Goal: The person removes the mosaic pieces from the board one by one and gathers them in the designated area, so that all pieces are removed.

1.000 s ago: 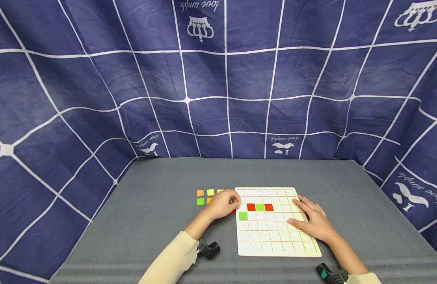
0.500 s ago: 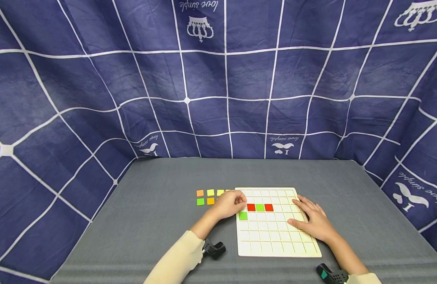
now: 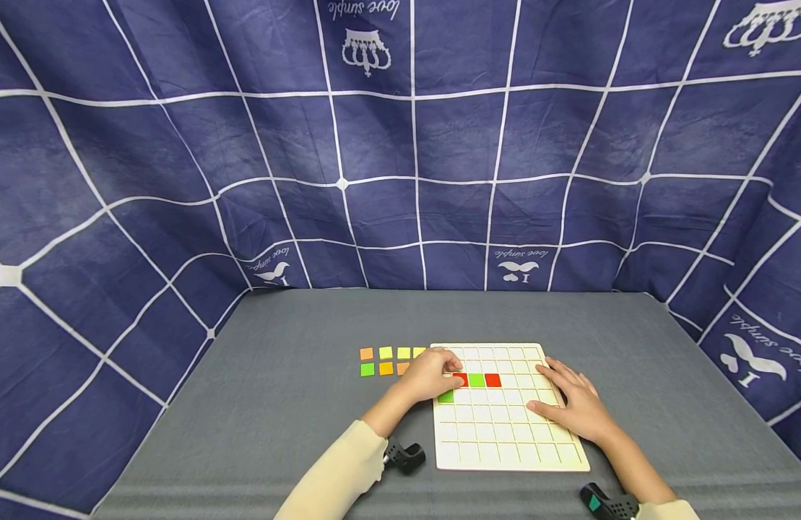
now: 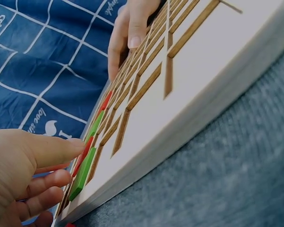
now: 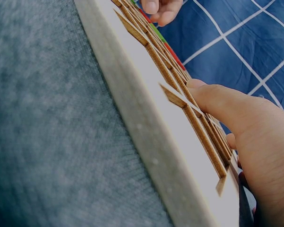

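In the head view a pale gridded board (image 3: pixel 491 433) lies on the grey table. One row holds red, green and red tiles, the middle one a green tile (image 3: pixel 477 380). My left hand (image 3: pixel 431 375) is over the board's left part, its thumb beside the left red tile. The left wrist view shows a thin red tile (image 4: pixel 53 168) pinched between thumb and fingers. Just under that hand, another green tile (image 4: pixel 83 175) sits near the board's edge. My right hand (image 3: pixel 572 404) rests on the board's right edge with fingers spread; its thumb (image 5: pixel 208 94) touches the grid.
Left of the board, loose tiles lie in rows, among them an orange tile (image 3: pixel 366 354), a yellow tile (image 3: pixel 386 352) and a green tile (image 3: pixel 367 369). Part of these rows is hidden by the left hand. A blue patterned cloth (image 3: pixel 400 144) hangs behind and at the sides.
My left hand has moved right, from the board's left edge to over the left part of the grid. The right hand and the board have stayed in place.
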